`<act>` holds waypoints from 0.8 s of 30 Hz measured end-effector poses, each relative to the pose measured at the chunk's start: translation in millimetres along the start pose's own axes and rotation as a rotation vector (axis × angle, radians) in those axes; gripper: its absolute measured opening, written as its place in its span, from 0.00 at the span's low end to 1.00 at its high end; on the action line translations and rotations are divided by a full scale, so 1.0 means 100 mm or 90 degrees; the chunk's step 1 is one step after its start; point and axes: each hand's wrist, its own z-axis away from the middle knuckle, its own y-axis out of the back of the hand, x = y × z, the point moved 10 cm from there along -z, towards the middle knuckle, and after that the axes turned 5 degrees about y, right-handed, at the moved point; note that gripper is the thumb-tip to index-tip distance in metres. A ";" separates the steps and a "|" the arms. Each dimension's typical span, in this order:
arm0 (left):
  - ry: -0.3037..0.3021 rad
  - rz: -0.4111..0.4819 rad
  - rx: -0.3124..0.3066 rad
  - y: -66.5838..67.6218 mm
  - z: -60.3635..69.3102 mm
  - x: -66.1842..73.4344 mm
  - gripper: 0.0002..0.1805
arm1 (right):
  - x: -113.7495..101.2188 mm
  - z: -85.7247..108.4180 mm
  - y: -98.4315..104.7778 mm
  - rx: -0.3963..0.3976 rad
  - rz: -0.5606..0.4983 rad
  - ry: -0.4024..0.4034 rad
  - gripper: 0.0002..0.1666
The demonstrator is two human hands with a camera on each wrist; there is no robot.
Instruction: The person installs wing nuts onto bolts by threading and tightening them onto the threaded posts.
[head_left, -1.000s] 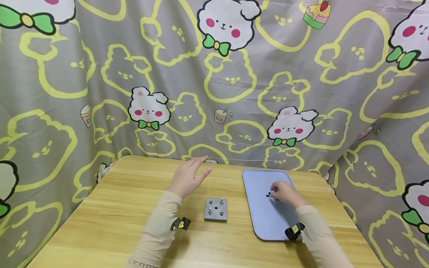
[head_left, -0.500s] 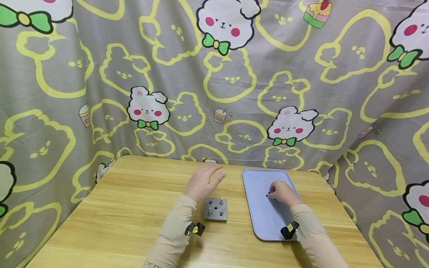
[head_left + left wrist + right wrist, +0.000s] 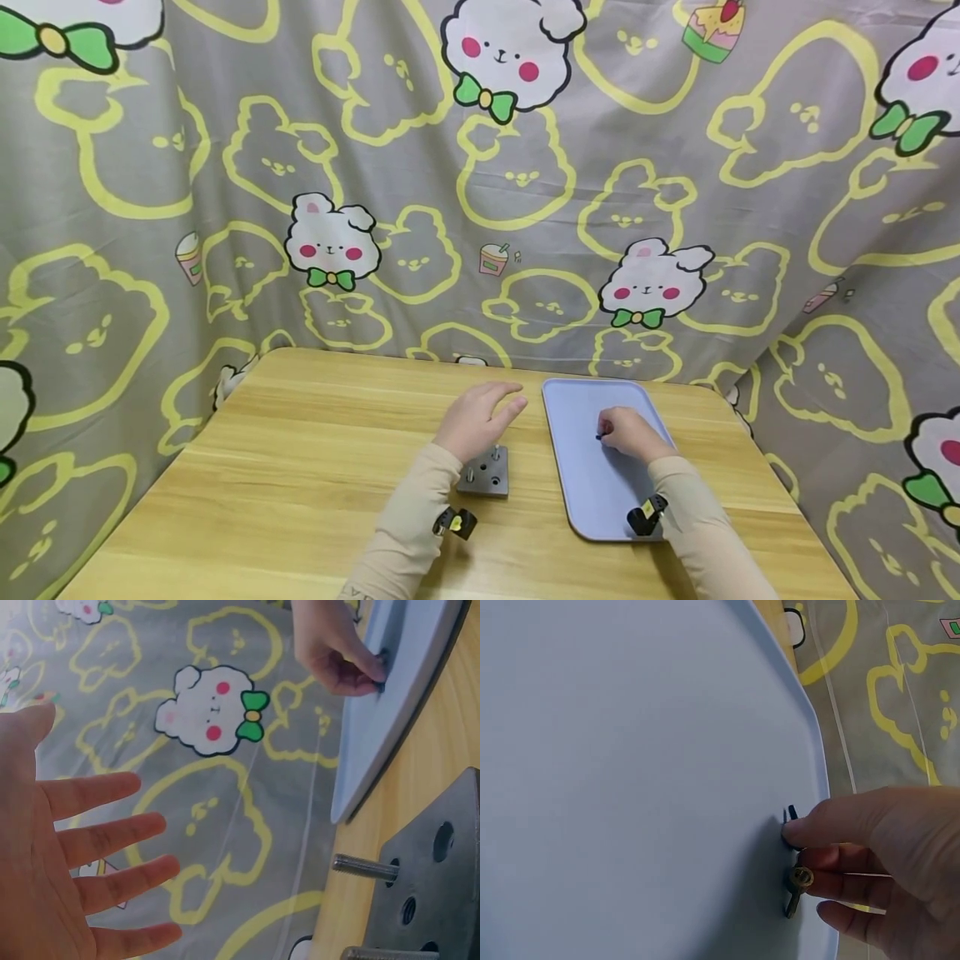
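Over the blue tray (image 3: 588, 492), my right hand (image 3: 630, 435) pinches a small dark part (image 3: 790, 838) between thumb and fingers, as the right wrist view shows. Beside it, at the curled fingers of that hand (image 3: 889, 859), lies a dark and brass-coloured piece (image 3: 799, 880). My left hand (image 3: 477, 423) holds nothing and hovers over the far-left side of a square metal block (image 3: 483, 485), partly covering it. In the left wrist view the hand (image 3: 56, 859) has its fingers spread, apart from the block (image 3: 450, 900) and its upright pins (image 3: 365, 865).
The blue tray lies to the right of the block on the wooden table (image 3: 270, 450). A patterned curtain (image 3: 420, 192) hangs behind the table and along both sides. Each wrist wears a small black camera.
My left hand has moved right and slightly nearer, coming over the block. My right hand has stayed at nearly the same spot over the tray, its fingers now covering more of the dark part.
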 end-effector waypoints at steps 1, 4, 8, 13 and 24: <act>0.002 0.001 -0.003 -0.01 0.00 0.00 0.28 | -0.01 0.00 0.00 0.000 0.004 0.003 0.08; 0.009 0.007 -0.010 -0.04 0.01 0.00 0.28 | -0.02 0.01 0.02 0.005 0.005 0.009 0.08; 0.016 0.009 -0.014 -0.05 0.02 0.00 0.29 | -0.03 0.01 0.04 0.018 0.007 0.012 0.08; 0.015 0.017 -0.013 -0.05 0.04 -0.01 0.29 | -0.08 0.06 0.15 0.053 -0.011 0.027 0.06; 0.013 0.048 -0.024 0.01 0.06 -0.06 0.28 | -0.38 0.23 0.53 0.136 -0.018 0.093 0.03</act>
